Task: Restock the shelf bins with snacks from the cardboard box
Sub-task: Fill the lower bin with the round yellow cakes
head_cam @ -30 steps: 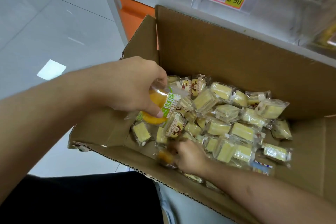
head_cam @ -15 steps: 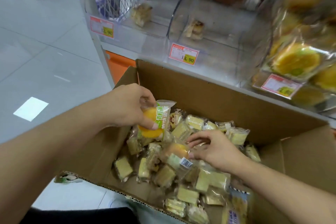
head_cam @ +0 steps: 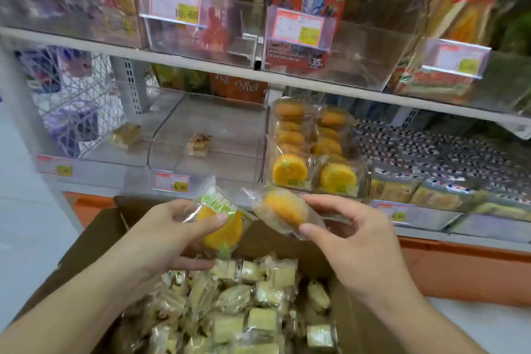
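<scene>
My left hand (head_cam: 172, 234) grips a wrapped orange cake with a green label (head_cam: 222, 225) above the open cardboard box (head_cam: 94, 236). My right hand (head_cam: 353, 238) pinches a second wrapped orange cake (head_cam: 283, 210) between thumb and fingers, just in front of the shelf. Both cakes are held side by side at the box's far edge. Inside the box lie several small pale-yellow wrapped snacks (head_cam: 247, 313). Directly behind the held cakes, a clear shelf bin (head_cam: 313, 152) holds several matching orange cakes.
Two clear bins to the left each hold a single brown snack (head_cam: 126, 133) (head_cam: 199, 142). A bin of striped packets (head_cam: 448, 152) stands to the right. The upper shelf (head_cam: 201, 64) carries boxed goods behind price tags. White floor lies at the left.
Both hands rose out of the box, each carrying an orange cake, and now hover before the shelf. The view tilted up from the box to the shelves.
</scene>
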Available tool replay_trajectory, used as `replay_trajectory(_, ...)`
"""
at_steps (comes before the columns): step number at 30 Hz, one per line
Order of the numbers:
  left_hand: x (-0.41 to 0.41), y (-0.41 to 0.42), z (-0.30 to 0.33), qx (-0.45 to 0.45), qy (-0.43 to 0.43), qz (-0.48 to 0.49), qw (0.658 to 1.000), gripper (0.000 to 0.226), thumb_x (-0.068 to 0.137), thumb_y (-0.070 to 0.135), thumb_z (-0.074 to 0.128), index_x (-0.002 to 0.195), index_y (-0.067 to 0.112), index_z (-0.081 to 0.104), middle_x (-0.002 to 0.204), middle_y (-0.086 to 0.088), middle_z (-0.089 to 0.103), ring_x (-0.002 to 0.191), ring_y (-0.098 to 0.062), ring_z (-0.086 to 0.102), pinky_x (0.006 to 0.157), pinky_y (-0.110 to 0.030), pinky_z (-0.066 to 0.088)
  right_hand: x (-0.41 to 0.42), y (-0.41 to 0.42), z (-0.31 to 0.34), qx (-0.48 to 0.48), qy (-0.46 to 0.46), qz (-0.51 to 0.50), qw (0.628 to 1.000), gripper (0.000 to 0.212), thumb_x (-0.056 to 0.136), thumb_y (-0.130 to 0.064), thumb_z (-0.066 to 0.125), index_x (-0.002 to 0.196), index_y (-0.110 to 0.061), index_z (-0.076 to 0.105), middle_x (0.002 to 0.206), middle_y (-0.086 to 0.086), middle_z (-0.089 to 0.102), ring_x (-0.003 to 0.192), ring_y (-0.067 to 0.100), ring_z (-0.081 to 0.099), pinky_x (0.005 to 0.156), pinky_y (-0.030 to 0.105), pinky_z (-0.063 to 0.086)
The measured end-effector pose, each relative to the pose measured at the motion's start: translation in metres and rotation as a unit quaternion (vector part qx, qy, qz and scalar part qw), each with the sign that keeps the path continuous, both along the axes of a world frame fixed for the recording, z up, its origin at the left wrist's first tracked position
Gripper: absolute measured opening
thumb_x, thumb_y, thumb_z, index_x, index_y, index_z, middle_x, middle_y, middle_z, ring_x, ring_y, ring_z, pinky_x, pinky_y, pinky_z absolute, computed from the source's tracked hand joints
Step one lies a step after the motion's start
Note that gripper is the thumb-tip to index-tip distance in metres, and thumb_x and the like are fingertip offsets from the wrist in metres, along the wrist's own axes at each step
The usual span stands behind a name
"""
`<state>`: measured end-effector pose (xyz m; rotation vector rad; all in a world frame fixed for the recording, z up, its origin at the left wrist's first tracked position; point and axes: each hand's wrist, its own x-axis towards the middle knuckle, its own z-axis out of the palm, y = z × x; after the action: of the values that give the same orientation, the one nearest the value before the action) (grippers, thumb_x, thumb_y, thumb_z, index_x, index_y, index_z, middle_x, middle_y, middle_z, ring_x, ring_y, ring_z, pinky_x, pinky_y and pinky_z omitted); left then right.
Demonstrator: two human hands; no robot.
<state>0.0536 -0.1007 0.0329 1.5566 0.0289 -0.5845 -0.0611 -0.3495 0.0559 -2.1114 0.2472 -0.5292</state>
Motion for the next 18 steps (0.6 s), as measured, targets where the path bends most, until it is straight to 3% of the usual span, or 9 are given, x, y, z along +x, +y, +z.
replay_trajectory(3, -0.015, -0.029, 0.020, -0.101, 0.059, -0.045, 0.992, 0.045, 0.091, 0.034, 0.073, 0.127, 0.007, 0.068, 0.120, -0.020, 0.076, 0.099, -0.038, 0.078, 0.080, -0.056, 0.065, -0.015, -0.001, 0.008, -0.134, -0.120, 0.015, 0.984, 0.044, 0.078, -0.010, 0.092, 0.113, -0.033, 0.079, 0.116, -0.024, 0.073, 0.117, 0.006, 0.068, 0.100, 0.020, 0.052)
replay_trajectory(6, -0.024, -0.053, 0.035, -0.163, 0.096, -0.038, 0.981, 0.049, 0.093, 0.050, 0.065, 0.126, 0.015, 0.071, 0.123, -0.017, 0.076, 0.111, -0.041, 0.074, 0.090, -0.061, 0.061, -0.020, -0.015, 0.008, -0.239, -0.200, 0.039, 0.949, 0.043, 0.076, 0.001, 0.091, 0.113, -0.019, 0.079, 0.119, -0.015, 0.069, 0.117, 0.013, 0.065, 0.098, 0.024, 0.051)
replay_trajectory(8, -0.029, -0.069, 0.036, -0.150, 0.073, -0.069, 0.984, 0.059, 0.088, 0.054, 0.075, 0.130, 0.013, 0.070, 0.123, -0.021, 0.075, 0.113, -0.045, 0.072, 0.096, -0.064, 0.058, -0.021, -0.024, 0.008, -0.260, -0.223, 0.059, 0.938, 0.042, 0.076, 0.008, 0.088, 0.111, -0.014, 0.078, 0.118, -0.011, 0.068, 0.115, 0.017, 0.062, 0.096, 0.027, 0.052)
replay_trajectory(10, -0.037, -0.082, 0.035, -0.142, 0.043, -0.083, 0.985, 0.064, 0.079, 0.041, 0.089, 0.130, 0.008, 0.068, 0.113, -0.022, 0.077, 0.101, -0.042, 0.075, 0.098, -0.064, 0.056, -0.022, -0.031, 0.006, -0.263, -0.231, 0.077, 0.934, 0.040, 0.077, 0.011, 0.086, 0.108, -0.012, 0.078, 0.117, -0.009, 0.068, 0.114, 0.019, 0.062, 0.097, 0.028, 0.051)
replay_trajectory(12, -0.041, -0.092, 0.033, -0.160, 0.032, -0.066, 0.984, 0.062, 0.074, 0.024, 0.092, 0.127, 0.004, 0.067, 0.102, -0.017, 0.079, 0.094, -0.040, 0.075, 0.108, -0.069, 0.047, -0.024, -0.038, 0.006, -0.236, -0.221, 0.086, 0.942, 0.041, 0.077, 0.012, 0.085, 0.108, -0.014, 0.077, 0.119, -0.010, 0.068, 0.117, 0.019, 0.062, 0.100, 0.029, 0.050)
replay_trajectory(14, -0.043, -0.101, 0.036, -0.174, 0.030, -0.048, 0.983, 0.066, 0.071, 0.018, 0.093, 0.129, 0.004, 0.064, 0.111, -0.021, 0.078, 0.106, -0.046, 0.073, 0.112, -0.070, 0.042, -0.029, -0.045, 0.010, -0.177, -0.183, 0.085, 0.963, 0.046, 0.079, 0.009, 0.084, 0.112, -0.021, 0.075, 0.127, -0.015, 0.065, 0.125, 0.018, 0.062, 0.105, 0.029, 0.049)
replay_trajectory(18, -0.047, -0.115, 0.040, -0.212, 0.001, -0.014, 0.977, 0.063, 0.070, 0.012, 0.085, 0.128, 0.013, 0.061, 0.115, -0.016, 0.079, 0.106, -0.036, 0.077, 0.079, -0.048, 0.067, -0.036, -0.054, 0.015, 0.023, -0.078, 0.024, 0.996, 0.058, 0.087, -0.012, 0.083, 0.130, -0.042, 0.060, 0.138, -0.022, 0.056, 0.136, 0.006, 0.054, 0.110, 0.024, 0.048)
